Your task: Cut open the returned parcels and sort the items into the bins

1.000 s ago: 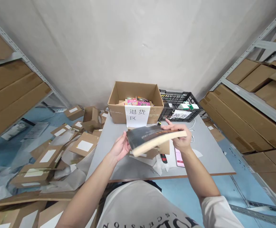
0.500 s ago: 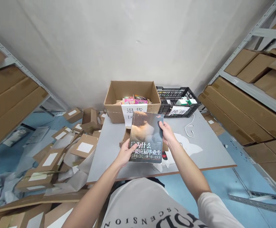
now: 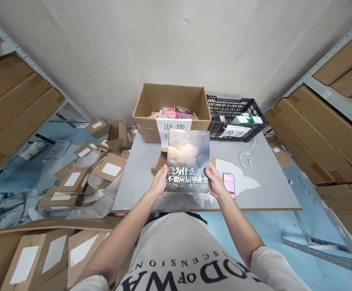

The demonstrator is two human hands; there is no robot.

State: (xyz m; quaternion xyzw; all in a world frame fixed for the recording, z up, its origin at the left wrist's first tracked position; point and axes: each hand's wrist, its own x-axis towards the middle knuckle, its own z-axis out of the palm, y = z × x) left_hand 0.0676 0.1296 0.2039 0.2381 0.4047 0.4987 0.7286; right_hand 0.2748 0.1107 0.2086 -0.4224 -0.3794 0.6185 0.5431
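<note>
I hold a paperback book (image 3: 188, 155) upright in front of me, its dark cover with white Chinese title facing me. My left hand (image 3: 160, 184) grips its lower left edge and my right hand (image 3: 216, 182) grips its lower right edge. The book hovers above the near part of a grey table (image 3: 272, 186). Behind the book, partly hidden, lies an opened cardboard mailer (image 3: 160, 159) on white wrapping paper.
An open cardboard box (image 3: 147, 115) with a paper label and colourful items stands at the table's far edge, a black plastic crate (image 3: 256, 111) beside it. A pink phone (image 3: 229, 185) and white cable (image 3: 248, 155) lie on the table. Labelled parcels (image 3: 110, 169) litter the floor left; shelves flank both sides.
The book turned from edge-on and flat to cover facing me. My right hand slid from its top corner down to the lower right edge, and the book came closer.
</note>
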